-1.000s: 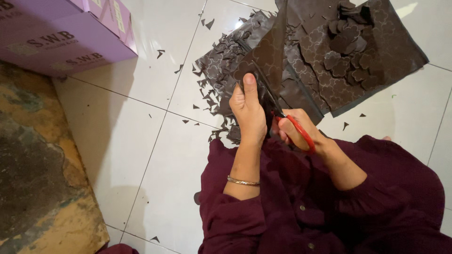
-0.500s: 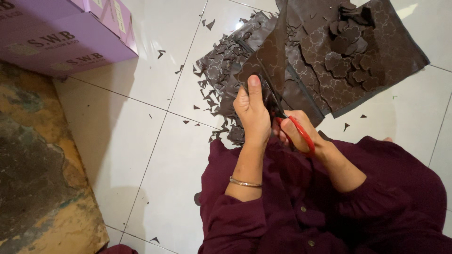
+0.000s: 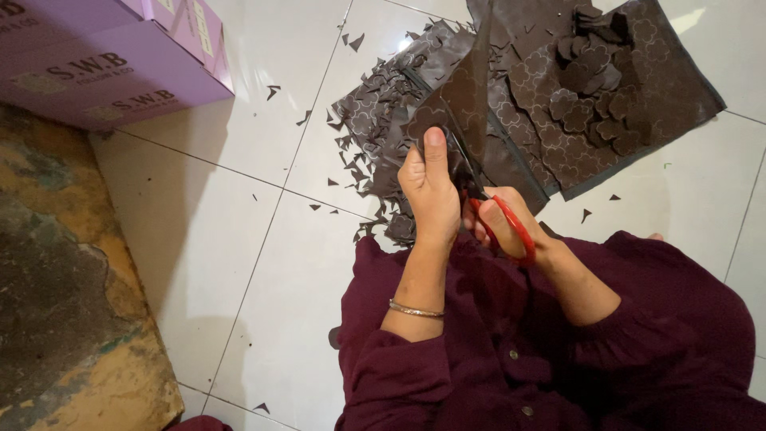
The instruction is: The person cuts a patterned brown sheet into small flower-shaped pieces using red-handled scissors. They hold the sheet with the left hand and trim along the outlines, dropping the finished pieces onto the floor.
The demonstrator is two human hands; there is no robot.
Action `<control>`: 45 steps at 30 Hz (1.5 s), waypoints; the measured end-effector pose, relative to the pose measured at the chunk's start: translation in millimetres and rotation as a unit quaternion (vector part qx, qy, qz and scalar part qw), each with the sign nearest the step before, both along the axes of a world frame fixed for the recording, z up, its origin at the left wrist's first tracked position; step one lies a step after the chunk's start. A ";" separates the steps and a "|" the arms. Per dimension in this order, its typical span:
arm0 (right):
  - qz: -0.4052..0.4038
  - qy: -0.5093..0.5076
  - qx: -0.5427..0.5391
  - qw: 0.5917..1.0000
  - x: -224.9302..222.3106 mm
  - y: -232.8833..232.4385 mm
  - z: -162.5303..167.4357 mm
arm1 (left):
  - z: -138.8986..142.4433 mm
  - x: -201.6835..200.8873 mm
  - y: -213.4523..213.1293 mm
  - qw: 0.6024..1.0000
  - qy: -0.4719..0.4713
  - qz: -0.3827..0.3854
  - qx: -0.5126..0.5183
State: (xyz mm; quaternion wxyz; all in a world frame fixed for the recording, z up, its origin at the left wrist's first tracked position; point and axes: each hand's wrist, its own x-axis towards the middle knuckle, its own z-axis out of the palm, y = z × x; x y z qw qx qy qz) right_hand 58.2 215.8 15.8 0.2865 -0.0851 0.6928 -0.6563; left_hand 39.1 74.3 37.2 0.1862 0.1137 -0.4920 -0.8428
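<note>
Brown sheet (image 3: 447,112), thin and floppy, is pinched near the cut by left hand (image 3: 431,187), while right hand (image 3: 503,219) grips red scissors (image 3: 511,231).

purple box (image 3: 104,64): cut by top edge | scissor blades (image 3: 467,172): partly hidden

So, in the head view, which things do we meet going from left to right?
Worn mat → purple box → scraps → left hand → right hand with red scissors → pile of cut shapes on the brown sheet.
</note>
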 end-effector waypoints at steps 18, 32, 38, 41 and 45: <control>-0.009 0.027 0.020 0.999 -0.2 4.2 -0.8 | -0.6 -1.4 2.4 0.999 0.021 -0.018 0.019; 0.010 0.033 0.036 0.999 -5.6 15.9 7.7 | 2.8 -0.9 -3.1 0.999 0.005 -0.041 -0.015; 0.036 0.020 0.044 0.998 -13.9 20.0 12.2 | 4.7 -2.0 -7.3 0.999 0.006 -0.049 -0.020; 0.055 0.013 0.008 0.998 -16.2 26.1 20.4 | 3.7 -2.3 -10.2 0.997 -0.004 -0.071 -0.031; 0.039 0.013 -0.015 0.999 -14.2 31.1 27.6 | 1.2 -3.5 -12.5 0.993 -0.008 -0.101 -0.060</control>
